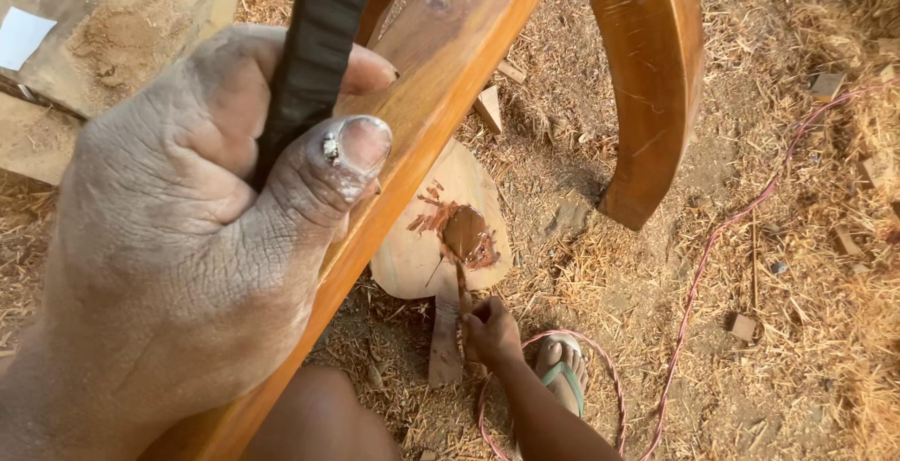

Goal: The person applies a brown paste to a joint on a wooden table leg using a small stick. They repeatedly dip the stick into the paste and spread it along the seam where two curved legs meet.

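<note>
Left hand gripping dark strap, top cut off, right hand small below.

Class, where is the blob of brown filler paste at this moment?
In the head view, centre: the brown filler paste sits on a wooden offcut on the sawdust floor, just above the right hand.

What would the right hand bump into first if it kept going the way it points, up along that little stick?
Probably the brown putty blob on the pale wooden board. The right hand holds a thin stick whose tip already seems to reach it, though depth is unclear.
</note>
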